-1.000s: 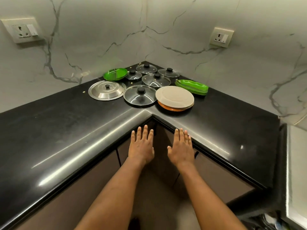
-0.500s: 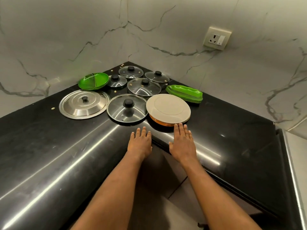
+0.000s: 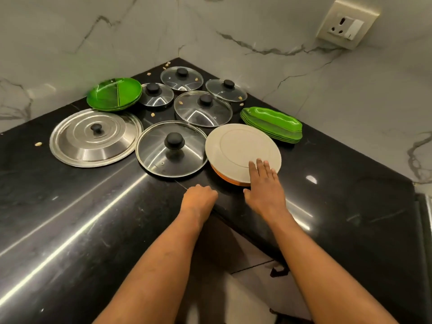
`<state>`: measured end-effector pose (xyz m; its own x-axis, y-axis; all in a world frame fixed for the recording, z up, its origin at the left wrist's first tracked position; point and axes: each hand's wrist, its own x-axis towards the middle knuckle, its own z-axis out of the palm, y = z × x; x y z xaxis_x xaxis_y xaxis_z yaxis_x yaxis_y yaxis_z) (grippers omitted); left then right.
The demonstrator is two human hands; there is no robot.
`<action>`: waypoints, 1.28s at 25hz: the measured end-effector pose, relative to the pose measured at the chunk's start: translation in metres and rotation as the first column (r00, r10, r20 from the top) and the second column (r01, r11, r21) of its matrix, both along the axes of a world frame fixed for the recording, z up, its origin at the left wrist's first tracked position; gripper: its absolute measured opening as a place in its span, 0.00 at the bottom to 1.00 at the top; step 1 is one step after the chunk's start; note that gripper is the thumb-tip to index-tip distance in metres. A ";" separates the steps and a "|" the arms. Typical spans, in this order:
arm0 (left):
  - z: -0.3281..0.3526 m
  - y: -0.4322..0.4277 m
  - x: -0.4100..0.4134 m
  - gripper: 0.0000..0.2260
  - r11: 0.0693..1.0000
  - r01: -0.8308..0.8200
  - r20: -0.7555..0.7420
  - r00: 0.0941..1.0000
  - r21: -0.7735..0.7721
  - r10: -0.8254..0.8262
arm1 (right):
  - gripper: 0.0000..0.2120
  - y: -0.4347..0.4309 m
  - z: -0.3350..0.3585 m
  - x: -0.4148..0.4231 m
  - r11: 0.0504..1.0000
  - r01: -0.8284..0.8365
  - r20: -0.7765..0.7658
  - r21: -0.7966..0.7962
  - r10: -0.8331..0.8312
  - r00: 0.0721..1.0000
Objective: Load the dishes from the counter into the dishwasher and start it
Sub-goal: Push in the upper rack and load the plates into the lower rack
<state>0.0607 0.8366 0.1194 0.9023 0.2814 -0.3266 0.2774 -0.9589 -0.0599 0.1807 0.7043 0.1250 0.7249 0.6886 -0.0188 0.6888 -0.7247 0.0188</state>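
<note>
A stack of upturned plates (image 3: 236, 148), beige on top with an orange one beneath, sits on the black counter (image 3: 70, 206) near the inner corner. My right hand (image 3: 264, 185) lies on the stack's near edge with straight fingers on top and the thumb by the rim. My left hand (image 3: 198, 198) hovers over the counter edge with fingers curled under, holding nothing. Behind are several glass lids, the nearest (image 3: 171, 152) with a black knob, a steel lid (image 3: 94, 136), round green plates (image 3: 114, 94) and oblong green trays (image 3: 272, 125).
Marble walls meet in the corner behind the dishes. A wall socket (image 3: 346, 25) is at the upper right. Crumbs dot the counter around the lids. Cabinet fronts (image 3: 245, 265) show below the counter edge between my arms.
The view has moved closer to the counter corner. My right hand has slid forward onto the beige plate's edge. My left hand has curled its fingers at the counter edge.
</note>
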 end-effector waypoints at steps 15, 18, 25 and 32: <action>0.002 0.007 0.013 0.10 0.998 -0.005 0.007 1.000 -0.057 0.005 | 0.28 0.023 0.010 0.030 0.943 -0.143 0.066 -0.300 0.171 0.983; 0.001 0.008 0.010 0.10 0.998 -0.009 0.035 0.999 -0.065 0.011 | 0.26 0.020 0.020 0.033 0.937 -0.163 0.110 -0.308 0.206 0.972; 0.000 0.008 0.008 0.11 0.999 -0.002 0.066 0.998 -0.051 0.005 | 0.26 0.015 0.044 0.041 0.932 -0.227 0.117 -0.283 0.268 0.956; -0.004 0.007 0.007 0.10 0.999 -0.027 0.087 0.996 -0.035 0.030 | 0.10 0.021 0.074 0.056 0.988 -0.157 0.536 -0.006 0.136 0.833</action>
